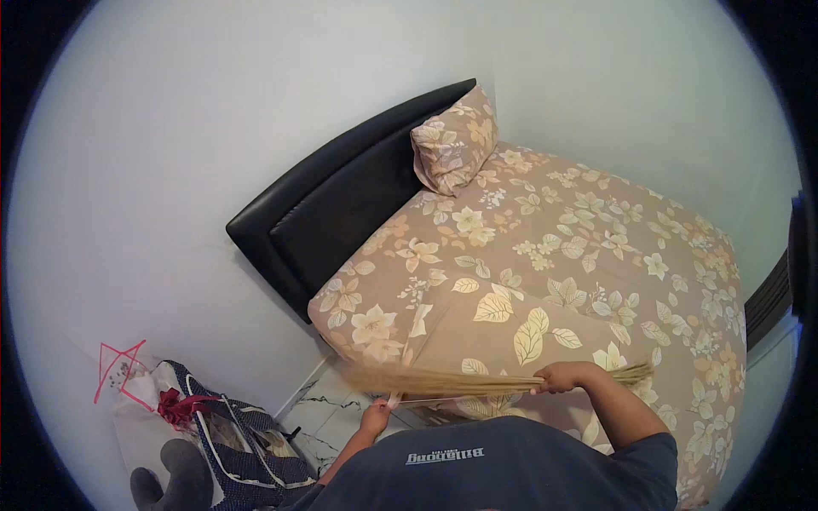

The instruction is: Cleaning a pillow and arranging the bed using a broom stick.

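My right hand (562, 377) grips a stick broom (466, 383), a bundle of thin tan ribs, nearer its bound-looking end. The broom lies level across the near side of the bed, its blurred, spread tips pointing left. Low on the left, my left hand (376, 415) pinches a pale strip at an edge of fabric beside the broom; what it belongs to is unclear. Under the broom, a panel of leaf-printed fabric (486, 332) spreads over the near part of the bed (575, 255). That bed has a brown floral sheet.
A matching pillow (454, 144) leans on the black padded headboard (345, 204). At lower left stand a dark patterned bag (236, 463) with white trim, a red ribbon (179, 409) and a grey cushion (185, 472). Marble-patterned floor tiles (332, 415) show beside the bed.
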`<state>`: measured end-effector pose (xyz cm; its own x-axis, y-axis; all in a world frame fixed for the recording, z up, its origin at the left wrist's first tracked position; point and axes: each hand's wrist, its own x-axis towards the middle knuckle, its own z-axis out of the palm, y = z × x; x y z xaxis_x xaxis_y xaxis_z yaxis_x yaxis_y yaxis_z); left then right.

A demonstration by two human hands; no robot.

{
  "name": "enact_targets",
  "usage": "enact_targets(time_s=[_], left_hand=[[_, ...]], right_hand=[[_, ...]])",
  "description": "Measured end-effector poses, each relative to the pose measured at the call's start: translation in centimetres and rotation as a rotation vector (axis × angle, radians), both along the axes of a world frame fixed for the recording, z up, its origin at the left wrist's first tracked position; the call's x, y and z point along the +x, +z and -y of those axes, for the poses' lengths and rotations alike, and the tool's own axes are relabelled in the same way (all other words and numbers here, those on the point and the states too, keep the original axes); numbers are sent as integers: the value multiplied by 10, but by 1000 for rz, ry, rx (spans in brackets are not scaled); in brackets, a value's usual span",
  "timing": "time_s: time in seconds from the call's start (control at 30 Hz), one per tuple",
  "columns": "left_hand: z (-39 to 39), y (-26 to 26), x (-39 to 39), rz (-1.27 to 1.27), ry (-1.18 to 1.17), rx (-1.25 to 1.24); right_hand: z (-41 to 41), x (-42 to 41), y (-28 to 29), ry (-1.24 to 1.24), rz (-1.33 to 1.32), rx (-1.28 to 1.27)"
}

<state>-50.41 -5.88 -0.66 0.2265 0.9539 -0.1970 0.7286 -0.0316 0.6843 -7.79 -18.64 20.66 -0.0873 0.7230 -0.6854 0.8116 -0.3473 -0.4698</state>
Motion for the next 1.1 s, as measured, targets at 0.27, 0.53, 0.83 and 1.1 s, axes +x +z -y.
enact_targets(time_s=[0.27, 0.53, 0.83, 1.1], left_hand=[[-7, 24, 8, -63, -3, -63], [-7, 7, -1, -84, 2, -99], [-12, 19, 4, -95, -43, -73], [-25, 3, -5, -76, -25, -76]], right_hand=[[3, 114, -48, -359, 363, 186], [6, 30, -9, -453, 6, 250], [13, 81, -22, -290, 139, 40], [21, 87, -48, -825, -33, 269]])
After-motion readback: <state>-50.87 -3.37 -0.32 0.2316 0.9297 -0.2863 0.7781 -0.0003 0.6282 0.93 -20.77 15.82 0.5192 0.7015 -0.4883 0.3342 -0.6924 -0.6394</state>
